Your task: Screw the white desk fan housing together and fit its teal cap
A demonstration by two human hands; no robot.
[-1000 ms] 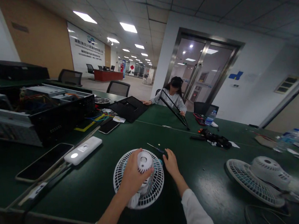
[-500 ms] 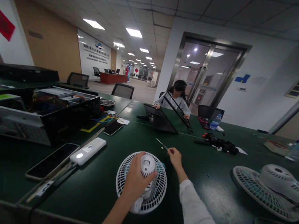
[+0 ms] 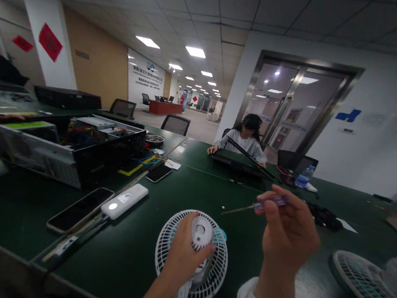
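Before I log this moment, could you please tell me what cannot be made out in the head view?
Head view, screwdriver in the right hand: motion blur, tip type unreadable.
Head view, fan hub: near side hidden by the left hand gripping it.
Head view, second fan: cut off by the right edge.
Head view, speck on the table: too small to identify.

Two white fans lie on one green table (image 3: pixel 23 208): the near fan (image 3: pixel 201 226) and the far fan (image 3: pixel 357 279). Two phones show, the nearer phone (image 3: pixel 80 209) and the farther phone (image 3: pixel 159 173). There is one white power bank (image 3: pixel 124 200), one screwdriver (image 3: pixel 261 204), one open computer case (image 3: pixel 80 152), one metal bowl (image 3: pixel 155 139) and one water bottle (image 3: pixel 303 177). Two bare hands appear, the left hand (image 3: pixel 182 259) and the right hand (image 3: pixel 290 236), plus one seated person (image 3: pixel 246 141).
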